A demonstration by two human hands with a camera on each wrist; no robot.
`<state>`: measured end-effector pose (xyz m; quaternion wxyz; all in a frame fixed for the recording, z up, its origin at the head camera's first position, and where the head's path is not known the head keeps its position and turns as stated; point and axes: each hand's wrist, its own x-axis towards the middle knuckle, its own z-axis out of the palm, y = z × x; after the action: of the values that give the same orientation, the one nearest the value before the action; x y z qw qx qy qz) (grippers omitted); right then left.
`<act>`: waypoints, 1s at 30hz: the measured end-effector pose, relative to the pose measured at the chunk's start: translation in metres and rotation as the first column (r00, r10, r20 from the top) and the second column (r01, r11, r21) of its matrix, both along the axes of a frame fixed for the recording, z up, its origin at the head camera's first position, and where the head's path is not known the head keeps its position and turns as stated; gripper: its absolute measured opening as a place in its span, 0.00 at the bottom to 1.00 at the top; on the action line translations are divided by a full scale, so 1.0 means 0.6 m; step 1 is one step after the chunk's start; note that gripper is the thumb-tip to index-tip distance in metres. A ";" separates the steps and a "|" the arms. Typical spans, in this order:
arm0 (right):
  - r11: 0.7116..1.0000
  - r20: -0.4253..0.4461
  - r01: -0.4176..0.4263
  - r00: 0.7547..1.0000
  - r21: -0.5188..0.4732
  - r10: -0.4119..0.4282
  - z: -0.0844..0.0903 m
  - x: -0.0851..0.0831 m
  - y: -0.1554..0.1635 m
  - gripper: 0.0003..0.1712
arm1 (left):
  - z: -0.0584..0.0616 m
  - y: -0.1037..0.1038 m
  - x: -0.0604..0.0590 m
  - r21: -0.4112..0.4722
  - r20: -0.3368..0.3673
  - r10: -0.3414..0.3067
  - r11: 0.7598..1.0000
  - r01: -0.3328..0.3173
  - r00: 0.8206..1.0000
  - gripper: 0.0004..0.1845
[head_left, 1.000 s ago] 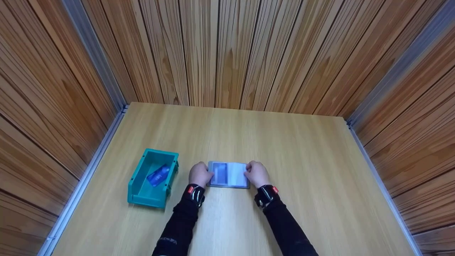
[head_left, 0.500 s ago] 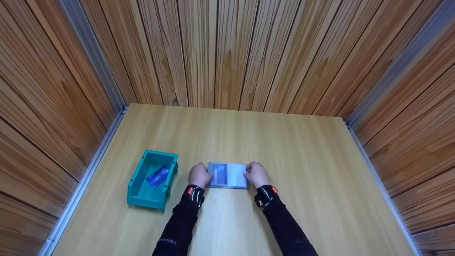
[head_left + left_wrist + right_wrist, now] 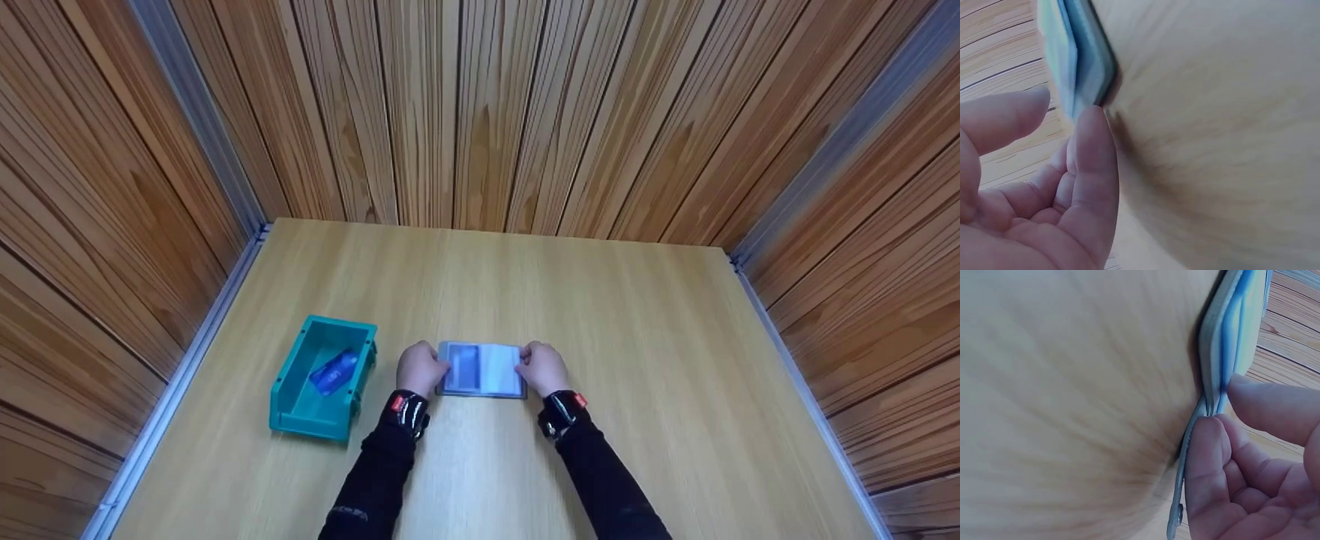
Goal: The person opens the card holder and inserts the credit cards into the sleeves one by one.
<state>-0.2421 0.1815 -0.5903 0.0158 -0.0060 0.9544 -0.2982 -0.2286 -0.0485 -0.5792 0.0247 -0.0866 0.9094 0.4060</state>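
Over the last second almost nothing has changed: the wallet (image 3: 481, 369) lies flat mid-bench (image 3: 637, 360), beside the bin (image 3: 289, 409). The left hand (image 3: 421, 368) fingers (image 3: 1094, 169) touch its left edge; the right hand (image 3: 543, 367) fingers (image 3: 1210, 455) pinch its right edge. Seemingly a pause, gripping before opening.
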 end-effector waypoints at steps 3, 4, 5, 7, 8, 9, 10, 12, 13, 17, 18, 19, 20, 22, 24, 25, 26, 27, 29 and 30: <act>1.000 -0.005 0.000 1.000 0.000 0.000 0.001 0.000 0.001 0.10 | 0.009 -0.001 -0.003 0.024 0.032 0.015 1.000 -0.016 0.999 0.10; 1.000 -0.004 0.002 1.000 0.000 -0.002 0.001 0.000 0.001 0.10 | 0.013 -0.002 -0.004 0.032 0.036 0.020 0.999 -0.021 0.999 0.11; 1.000 -0.002 0.002 1.000 -0.001 -0.002 0.001 0.000 0.001 0.10 | 0.017 -0.002 -0.004 0.041 0.045 0.024 0.999 -0.026 0.999 0.12; 1.000 0.006 0.011 1.000 -0.006 -0.011 0.002 -0.001 0.001 0.10 | 0.026 -0.003 -0.004 0.052 0.052 0.031 0.998 -0.034 0.998 0.13; 1.000 0.010 0.016 1.000 -0.008 -0.015 0.003 -0.001 0.001 0.10 | 0.029 -0.004 -0.004 0.056 0.053 0.036 0.998 -0.039 0.998 0.13; 1.000 0.013 0.017 1.000 -0.008 -0.017 0.003 -0.001 0.001 0.10 | 0.032 -0.005 -0.003 0.058 0.053 0.041 0.997 -0.044 0.998 0.13; 1.000 0.018 0.020 1.000 -0.010 -0.020 0.003 -0.001 0.001 0.10 | 0.036 -0.006 -0.003 0.056 0.051 0.047 0.997 -0.050 0.998 0.13; 1.000 0.025 0.024 0.999 -0.012 -0.024 0.004 -0.001 0.001 0.09 | 0.043 -0.009 -0.002 0.043 0.039 0.053 0.998 -0.055 0.998 0.13; 1.000 0.026 0.023 0.999 -0.009 -0.023 0.003 0.000 0.001 0.09 | 0.046 -0.011 -0.002 0.030 0.025 0.054 0.998 -0.054 0.998 0.14; 1.000 0.032 0.023 0.999 -0.010 -0.023 0.003 0.000 0.001 0.09 | 0.057 -0.021 0.002 0.022 -0.044 0.051 0.999 -0.050 0.998 0.13; 1.000 0.035 0.024 0.999 -0.012 -0.023 0.003 0.000 0.000 0.09 | 0.060 -0.025 0.004 0.025 -0.065 0.053 0.998 -0.052 0.996 0.13; 1.000 0.034 0.024 0.999 -0.014 -0.023 0.003 0.000 0.000 0.09 | 0.064 -0.028 0.005 0.026 -0.086 0.056 0.998 -0.054 0.995 0.12; 1.000 0.035 0.025 0.999 -0.017 -0.024 0.003 0.000 0.000 0.10 | 0.066 -0.031 0.006 0.030 -0.112 0.057 0.998 -0.054 0.992 0.12; 0.999 0.035 0.027 0.999 -0.019 -0.026 0.003 -0.001 0.000 0.10 | 0.071 -0.037 0.008 0.035 -0.155 0.064 0.998 -0.059 0.986 0.11; 0.999 0.035 0.026 0.999 -0.022 -0.025 0.003 -0.001 0.000 0.10 | 0.073 -0.043 0.009 0.038 -0.191 0.071 0.997 -0.065 0.979 0.11; 0.999 0.031 0.025 0.999 -0.023 -0.024 0.003 -0.001 0.000 0.10 | 0.073 -0.046 0.009 0.039 -0.209 0.071 0.997 -0.064 0.975 0.11; 0.999 0.030 0.023 0.999 -0.022 -0.022 0.004 -0.001 0.001 0.10 | 0.074 -0.048 0.009 0.042 -0.225 0.072 0.997 -0.064 0.972 0.11; 1.000 0.029 0.021 0.999 -0.022 -0.020 0.004 0.000 0.001 0.10 | 0.074 -0.051 0.010 0.044 -0.230 0.075 0.997 -0.067 0.970 0.11; 1.000 0.027 0.017 0.999 -0.023 -0.016 0.005 0.001 0.001 0.10 | 0.076 -0.056 0.011 0.034 -0.249 0.077 0.997 -0.071 0.966 0.12; 1.000 0.024 0.013 1.000 -0.022 -0.013 0.005 0.001 0.001 0.10 | 0.077 -0.059 0.012 0.027 -0.253 0.078 0.997 -0.074 0.964 0.12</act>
<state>-0.2415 0.1823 -0.5871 0.0250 0.0037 0.9507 -0.3091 -0.2214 -0.0837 -0.5332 -0.1066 -0.0687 0.8974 0.4225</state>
